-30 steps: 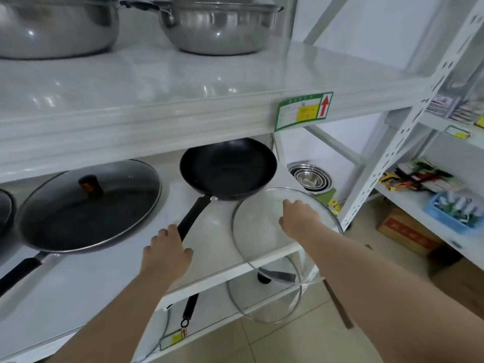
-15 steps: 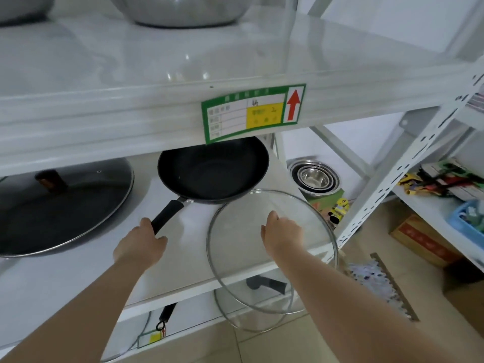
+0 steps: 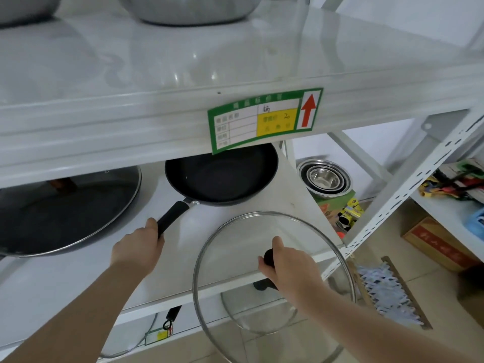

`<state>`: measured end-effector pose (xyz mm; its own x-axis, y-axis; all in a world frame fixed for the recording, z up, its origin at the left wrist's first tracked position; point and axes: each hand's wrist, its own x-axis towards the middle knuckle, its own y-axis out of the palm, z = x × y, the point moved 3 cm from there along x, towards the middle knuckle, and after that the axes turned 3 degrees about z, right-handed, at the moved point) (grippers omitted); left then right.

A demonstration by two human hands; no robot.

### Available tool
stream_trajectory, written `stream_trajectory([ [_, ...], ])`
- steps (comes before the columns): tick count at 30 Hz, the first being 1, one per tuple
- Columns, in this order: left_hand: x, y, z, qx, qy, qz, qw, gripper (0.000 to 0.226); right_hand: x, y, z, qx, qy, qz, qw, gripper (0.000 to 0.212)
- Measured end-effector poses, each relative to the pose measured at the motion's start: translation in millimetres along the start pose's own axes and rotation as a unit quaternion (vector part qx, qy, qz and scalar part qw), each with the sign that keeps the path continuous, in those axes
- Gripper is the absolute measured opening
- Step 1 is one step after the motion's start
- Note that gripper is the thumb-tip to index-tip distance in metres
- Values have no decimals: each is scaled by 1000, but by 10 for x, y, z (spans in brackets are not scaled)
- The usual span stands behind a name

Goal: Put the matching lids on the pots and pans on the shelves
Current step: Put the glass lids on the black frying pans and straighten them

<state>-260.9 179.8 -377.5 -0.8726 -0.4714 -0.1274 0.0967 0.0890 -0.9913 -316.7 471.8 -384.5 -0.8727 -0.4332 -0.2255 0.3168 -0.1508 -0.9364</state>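
White metal shelving [image 3: 235,121] fills the view, and the open black non-stick frying pan [image 3: 222,176] on its middle shelf [image 3: 78,279] serves as the landmark; left of the pan sits a larger dark pan already covered by a steel-rimmed glass lid [image 3: 68,205]; above the pan a green and yellow price label [image 3: 264,119] hangs from the upper shelf edge, partly over the pan's far rim.

The left hand [image 3: 136,247] is closed around the end of the pan's black handle [image 3: 172,214]; the right hand [image 3: 285,265] is clenched on the black knob [image 3: 268,256] of a round clear glass lid with a metal rim [image 3: 262,224], held level in front of and to the right of the pan, apart from it and partly out past the shelf's front edge.

Likely trouble: the gap under the upper shelf looks low, so the lid's far rim could knock the shelf edge or the label as it goes in; the lid looks somewhat wider than the pan, though the wide-angle lens may exaggerate this, so it may not seat and could slide off; a one-handed knob grip lets a heavy glass lid tilt, and a slip here would send it onto the tiled floor [image 3: 288,344]; another glass lid [image 3: 259,310] lies on the shelf below the pan and could be struck.
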Motion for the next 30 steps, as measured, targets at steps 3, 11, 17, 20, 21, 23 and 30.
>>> stream_trajectory([
  [3, -5, -2, 4, -1, 8, 2, 1000, 17, -80, -192, 142, 8, -15, -8, 1000, 35],
  [11, 1, -2, 28, 7, 17, 4, 1000, 14, -222, -617, 348, -16, -40, -18, 999, 33],
  [17, -1, -33, 34, 1, 10, 10, 1000, 14, -312, -1003, 444, -48, -77, -68, 994, 35],
  [20, -19, -47, 13, -2, 8, 18, 1000, 11, -118, -1209, 512, -43, -89, -89, 991, 35],
  [21, -31, -50, 5, -4, 7, 22, 1000, 8, 11, -1253, 536, -34, -91, -101, 990, 37],
  [23, -53, -37, -12, -13, 6, 29, 999, 8, 323, -1284, 589, -5, -85, -119, 989, 42],
  [30, -5, -40, -48, -10, -4, 61, 998, 18, 1194, -1196, 869, 111, -23, -129, 985, 46],
])
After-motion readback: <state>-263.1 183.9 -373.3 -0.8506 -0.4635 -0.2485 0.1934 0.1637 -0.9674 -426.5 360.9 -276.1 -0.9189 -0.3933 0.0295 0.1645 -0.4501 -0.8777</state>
